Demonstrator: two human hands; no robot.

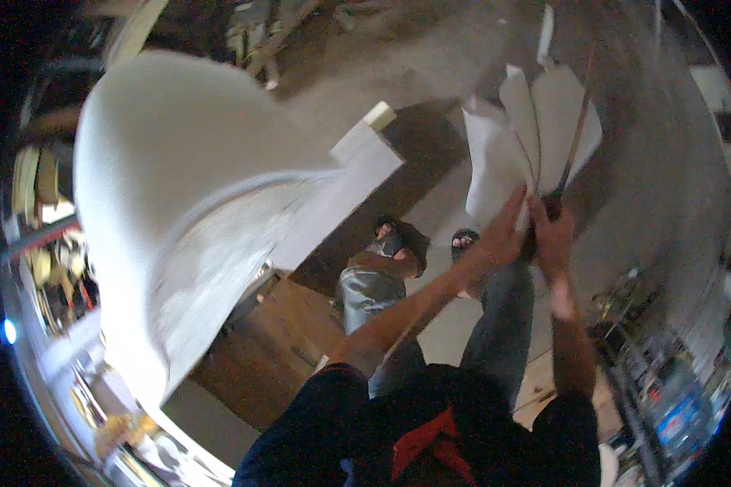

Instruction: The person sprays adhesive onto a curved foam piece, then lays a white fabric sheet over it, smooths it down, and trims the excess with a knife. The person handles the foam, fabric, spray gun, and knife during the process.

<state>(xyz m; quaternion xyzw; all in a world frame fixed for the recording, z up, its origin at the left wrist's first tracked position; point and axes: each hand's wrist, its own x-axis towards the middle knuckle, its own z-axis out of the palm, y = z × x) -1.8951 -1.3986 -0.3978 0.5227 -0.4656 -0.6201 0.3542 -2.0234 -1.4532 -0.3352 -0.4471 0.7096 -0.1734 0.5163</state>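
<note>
My right hand (554, 231) is closed round the dark handle of a long, thin blade-like tool (579, 134), which points up and away from me. Close beside it, my left hand (503, 231) is closed at the near end of several bent white sheets (495, 154), which fan out ahead of both hands. The sheets look thin and stiff; paper or foam, I cannot tell. Part of the blade lies in front of the rightmost sheet. How my left fingers grip the sheets is partly hidden.
A large, smooth, curved white form (179, 122) rises at my left above a brown wooden box (292, 321). Cluttered shelves (57, 268) line the far left. A big clear plastic bottle (681, 414) stands among clutter at the lower right. My feet in sandals are on the grey floor (341, 77).
</note>
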